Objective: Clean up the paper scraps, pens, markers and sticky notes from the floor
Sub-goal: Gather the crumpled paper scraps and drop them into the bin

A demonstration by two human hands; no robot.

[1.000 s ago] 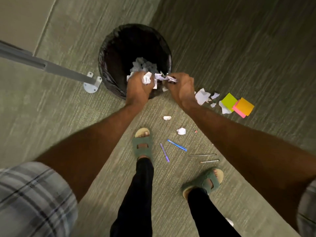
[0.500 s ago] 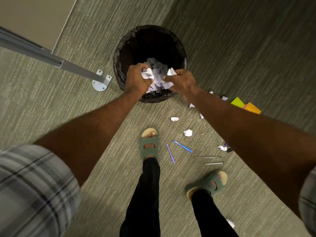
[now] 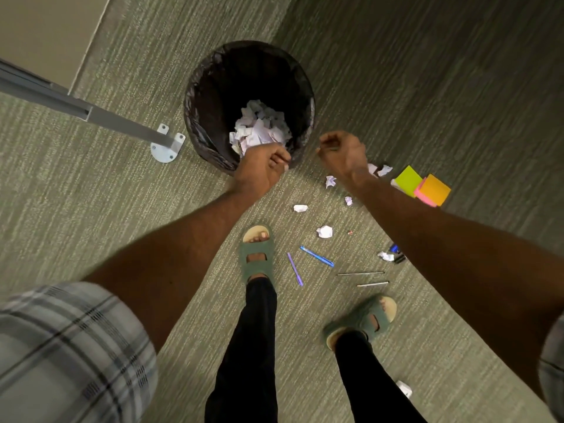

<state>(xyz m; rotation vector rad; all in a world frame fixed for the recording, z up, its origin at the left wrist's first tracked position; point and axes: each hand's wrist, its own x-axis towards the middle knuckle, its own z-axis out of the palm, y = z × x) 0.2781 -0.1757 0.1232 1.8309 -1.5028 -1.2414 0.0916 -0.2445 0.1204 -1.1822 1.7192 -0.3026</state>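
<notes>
I have both hands near the bin's (image 3: 195, 96) rim: my left hand (image 3: 262, 169) loosely curled at its near edge, my right hand (image 3: 343, 154) just outside it, fingers half curled. Neither seems to hold anything, though I cannot see into the palms. Crumpled paper (image 3: 259, 128) sits in the bin beyond my left hand. I judge one load dumped. Paper scraps (image 3: 324, 231), a blue pen (image 3: 316, 256) and a purple pen (image 3: 294, 268) lie nearer me than both hands; sticky notes (image 3: 422, 186) lie right of my right hand. Next I should crouch and gather those.
</notes>
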